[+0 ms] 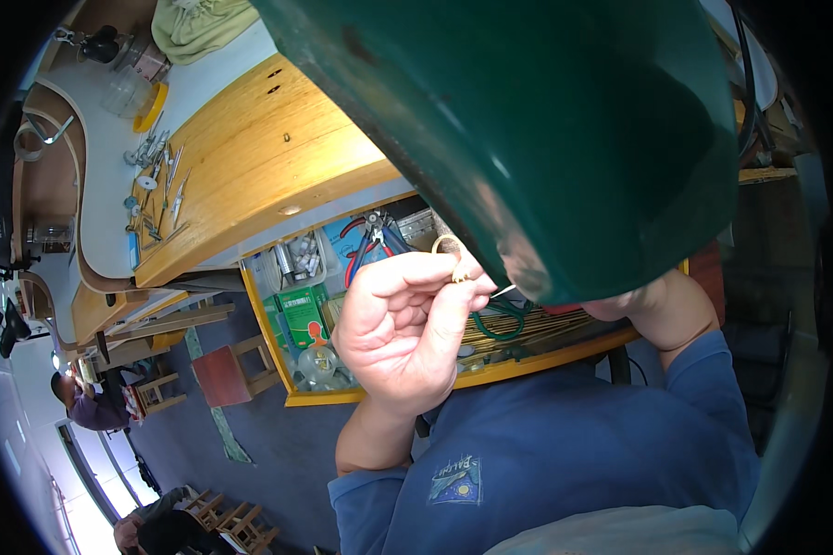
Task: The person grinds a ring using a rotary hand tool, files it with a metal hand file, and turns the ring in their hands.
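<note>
Between the thumb and fingertips of my left hand (pixel 398 324) a small gold-coloured ring (pixel 461 276) is pinched, its band arching up. The hand is over an open drawer (pixel 329 399). Close to the ring, a thin metal tip (pixel 504 289) pokes out from beneath a big green lampshade (pixel 546 120). That shade covers most of my right hand (pixel 620 303), leaving only its back edge and wrist in sight. Its fingers are hidden, and I cannot tell whether it holds the thin metal piece. In the drawer behind my left fingers lie green-handled scissors (pixel 500 322).
The drawer holds red-and-blue-handled pliers (pixel 366 242), a green box (pixel 303 315), a clear round container (pixel 318 364) and thin rods (pixel 560 335). Above it, a wooden bench (pixel 315 139) bears small tools (pixel 162 190). A person (pixel 102 398) sits far left, near a stool (pixel 220 375).
</note>
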{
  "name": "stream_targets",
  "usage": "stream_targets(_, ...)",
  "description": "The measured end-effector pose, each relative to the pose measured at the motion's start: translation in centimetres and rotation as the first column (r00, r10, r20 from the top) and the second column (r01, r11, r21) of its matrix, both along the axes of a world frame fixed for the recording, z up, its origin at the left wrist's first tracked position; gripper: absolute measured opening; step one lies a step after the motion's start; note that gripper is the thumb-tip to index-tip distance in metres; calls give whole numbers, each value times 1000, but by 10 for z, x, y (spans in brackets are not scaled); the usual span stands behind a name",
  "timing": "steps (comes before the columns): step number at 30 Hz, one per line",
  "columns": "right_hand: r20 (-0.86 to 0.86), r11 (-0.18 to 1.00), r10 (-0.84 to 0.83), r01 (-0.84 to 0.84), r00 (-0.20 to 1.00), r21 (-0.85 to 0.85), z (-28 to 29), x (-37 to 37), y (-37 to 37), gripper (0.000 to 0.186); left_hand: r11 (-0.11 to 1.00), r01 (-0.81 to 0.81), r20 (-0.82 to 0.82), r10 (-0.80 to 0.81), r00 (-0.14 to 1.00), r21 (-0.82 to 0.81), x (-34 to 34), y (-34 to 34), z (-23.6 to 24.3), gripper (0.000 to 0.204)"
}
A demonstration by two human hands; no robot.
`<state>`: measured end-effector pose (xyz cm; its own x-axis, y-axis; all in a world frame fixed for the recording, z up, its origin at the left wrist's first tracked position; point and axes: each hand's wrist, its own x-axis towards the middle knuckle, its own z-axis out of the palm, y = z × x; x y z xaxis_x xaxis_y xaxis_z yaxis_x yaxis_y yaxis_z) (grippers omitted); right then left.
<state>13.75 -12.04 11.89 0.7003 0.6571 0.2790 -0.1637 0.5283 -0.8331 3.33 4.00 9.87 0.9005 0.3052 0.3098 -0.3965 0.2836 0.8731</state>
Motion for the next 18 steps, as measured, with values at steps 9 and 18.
stream_targets(9, 32, 997, 5, -7, 999, 79, -20, 3, 4, 35, 999, -1, 87, -3, 996, 51, 2, 0, -2, 30)
stream_targets(18, 49, 999, -22, 20, 999, 30, -4, -2, -2, 36, 998, -20, 69, 16, 998, 67, 2, 0, 0, 26)
